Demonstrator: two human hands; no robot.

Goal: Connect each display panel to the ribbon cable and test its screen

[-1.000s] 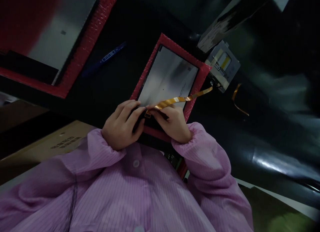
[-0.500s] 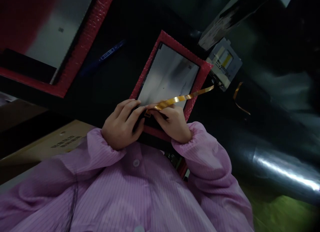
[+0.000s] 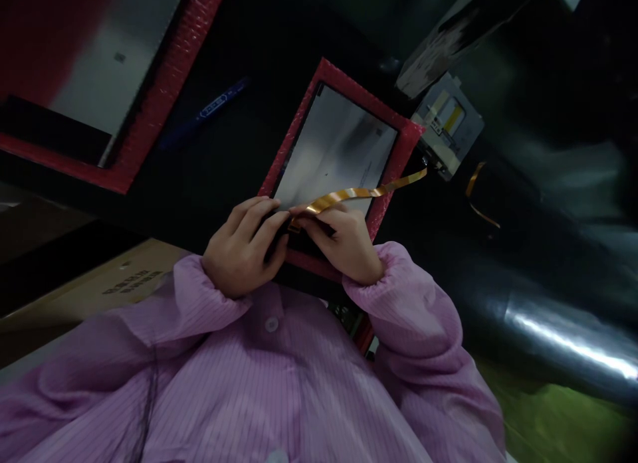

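A grey display panel [image 3: 343, 147] lies on a red bubble-wrap sheet [image 3: 403, 141] on the dark bench in front of me. A gold flat ribbon cable [image 3: 359, 194] runs from the panel's near edge up to the right. My left hand [image 3: 242, 250] has its fingers curled and pressed on the panel's near edge beside the cable's end. My right hand [image 3: 343, 244] pinches the cable's near end against the same edge. Both sleeves are pink striped cloth.
A second grey panel on red bubble wrap [image 3: 107, 58] lies at the far left. A blue pen [image 3: 209, 107] rests between the two. A small grey box with yellow labels [image 3: 448, 124] sits right of the panel, a loose gold cable [image 3: 476, 190] beyond it. Cardboard box [image 3: 114, 283] at lower left.
The hands and the cable have hardly moved; the view has shifted slightly, so the panel sits a little higher in the picture.
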